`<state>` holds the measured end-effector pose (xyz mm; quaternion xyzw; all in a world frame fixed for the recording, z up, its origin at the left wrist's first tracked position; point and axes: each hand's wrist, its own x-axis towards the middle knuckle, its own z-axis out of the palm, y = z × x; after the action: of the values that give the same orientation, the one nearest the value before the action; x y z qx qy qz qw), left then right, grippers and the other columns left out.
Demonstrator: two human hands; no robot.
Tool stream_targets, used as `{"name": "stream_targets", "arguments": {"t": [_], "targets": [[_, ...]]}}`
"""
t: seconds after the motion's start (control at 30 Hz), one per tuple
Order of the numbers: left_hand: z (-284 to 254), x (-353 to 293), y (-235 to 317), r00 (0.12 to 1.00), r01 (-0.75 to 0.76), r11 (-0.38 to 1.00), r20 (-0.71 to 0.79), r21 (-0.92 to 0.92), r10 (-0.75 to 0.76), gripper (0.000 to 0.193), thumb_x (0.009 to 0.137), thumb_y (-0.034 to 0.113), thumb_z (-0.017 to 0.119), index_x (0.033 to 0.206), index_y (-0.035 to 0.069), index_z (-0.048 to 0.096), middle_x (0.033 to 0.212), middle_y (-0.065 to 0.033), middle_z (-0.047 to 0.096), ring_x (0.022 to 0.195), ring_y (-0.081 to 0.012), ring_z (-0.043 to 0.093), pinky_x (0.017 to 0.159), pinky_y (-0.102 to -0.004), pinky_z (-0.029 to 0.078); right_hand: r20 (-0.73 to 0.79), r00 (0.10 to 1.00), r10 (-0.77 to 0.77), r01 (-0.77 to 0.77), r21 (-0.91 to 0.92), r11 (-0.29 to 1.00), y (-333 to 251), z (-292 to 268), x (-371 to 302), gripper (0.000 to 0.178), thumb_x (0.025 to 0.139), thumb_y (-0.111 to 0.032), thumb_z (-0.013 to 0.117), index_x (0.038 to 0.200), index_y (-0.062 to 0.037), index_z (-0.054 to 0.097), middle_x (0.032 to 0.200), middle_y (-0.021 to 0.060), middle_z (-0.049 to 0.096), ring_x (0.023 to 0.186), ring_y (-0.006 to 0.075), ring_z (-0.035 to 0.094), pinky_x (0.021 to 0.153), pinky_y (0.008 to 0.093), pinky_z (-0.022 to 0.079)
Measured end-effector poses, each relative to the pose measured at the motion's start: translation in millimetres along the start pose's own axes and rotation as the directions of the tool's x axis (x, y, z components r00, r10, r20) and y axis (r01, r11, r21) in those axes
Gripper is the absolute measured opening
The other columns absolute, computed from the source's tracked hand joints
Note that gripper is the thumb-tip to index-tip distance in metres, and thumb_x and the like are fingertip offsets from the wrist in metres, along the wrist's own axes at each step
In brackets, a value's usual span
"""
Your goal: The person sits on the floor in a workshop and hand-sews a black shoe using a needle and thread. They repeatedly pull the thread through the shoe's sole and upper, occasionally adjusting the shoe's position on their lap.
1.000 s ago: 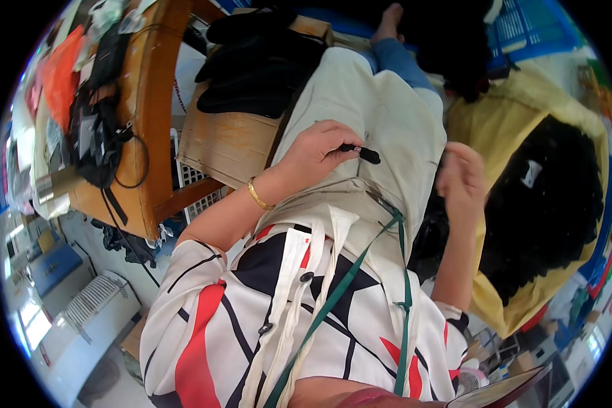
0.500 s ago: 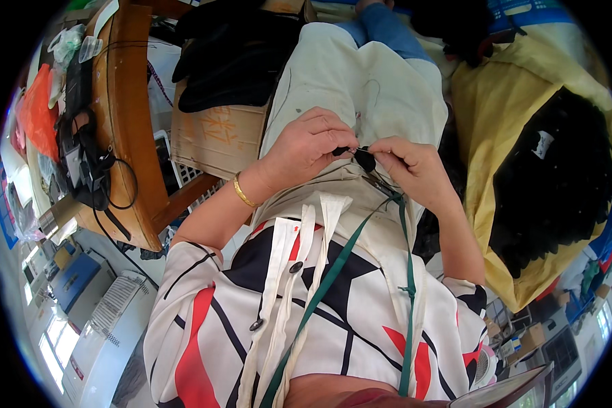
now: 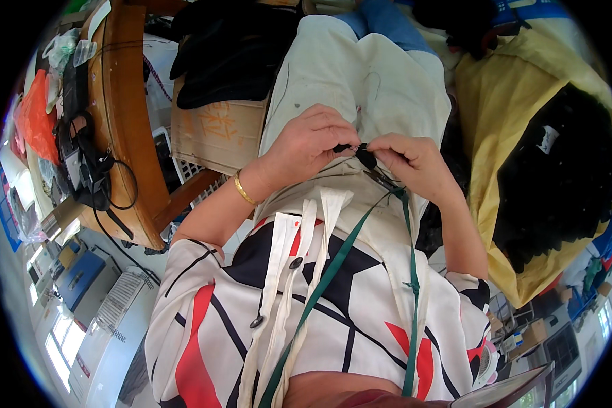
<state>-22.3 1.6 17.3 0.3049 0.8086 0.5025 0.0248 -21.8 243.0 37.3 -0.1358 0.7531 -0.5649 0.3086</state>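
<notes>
My left hand (image 3: 313, 139), with a gold bracelet at the wrist, is closed in a pinch over my lap. Between its fingertips is the dark end of a small black piece (image 3: 366, 158), which looks like fabric. My right hand (image 3: 415, 165) pinches the same piece from the other side, thumb against forefinger. The fingertips hide part of it, and its exact kind is too small to make out. Just below, a slim dark metal tool (image 3: 382, 179) hangs on a green ribbon (image 3: 336, 268) from my neck. A cream apron (image 3: 333, 81) covers my legs beneath both hands.
At the right stands a yellow sack (image 3: 486, 156) full of black pieces (image 3: 557, 183). Black cloth pieces (image 3: 234, 51) lie on a cardboard box (image 3: 217, 132) at the left. Beyond it is a wooden table (image 3: 126, 129) with a black cable and an orange-red plastic bag (image 3: 35, 112).
Both hands keep their pinch on the small black piece, with hardly any movement. The view has shifted slightly.
</notes>
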Motion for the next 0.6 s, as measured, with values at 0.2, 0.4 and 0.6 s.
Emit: {"name": "stream_targets", "arguments": {"t": [0.2,0.4,0.6], "targets": [[3,-9,-1,0.987,0.159,0.963,0.072,-0.219,-0.147,0.022,0.077,0.001,0.076,0.096,0.007,0.069,0.096,-0.0036,0.068,0.092,-0.0231,0.06,0.082,-0.0325,0.048,0.093,0.989,0.114,-0.135,0.262,0.956,17,7,0,0.012,0.095,-0.005,0.058,0.104,-0.0041,0.067,0.075,-0.0034,0.059,0.066,0.0046,0.047,0.061,0.0209,0.041],[6,-16,0,0.977,0.214,0.912,0.084,-0.351,-0.197,0.021,0.078,0.0,0.075,0.097,0.007,0.07,0.094,-0.0019,0.069,0.09,-0.0203,0.06,0.081,-0.032,0.048,0.104,0.984,0.147,-0.176,0.39,0.904,23,21,-3,0.01,0.097,-0.006,0.057,0.103,-0.0051,0.065,0.073,-0.0049,0.055,0.065,0.0034,0.047,0.058,0.0202,0.04],[6,-16,3,0.975,0.224,0.928,0.055,-0.298,-0.217,0.021,0.077,0.001,0.076,0.096,0.008,0.071,0.092,-0.0018,0.068,0.087,-0.0191,0.06,0.077,-0.0305,0.048,0.074,0.987,0.146,-0.162,0.322,0.933,17,27,-4,0.01,0.098,-0.009,0.056,0.105,-0.0051,0.06,0.071,-0.003,0.055,0.063,0.0049,0.051,0.056,0.0218,0.041]]}}
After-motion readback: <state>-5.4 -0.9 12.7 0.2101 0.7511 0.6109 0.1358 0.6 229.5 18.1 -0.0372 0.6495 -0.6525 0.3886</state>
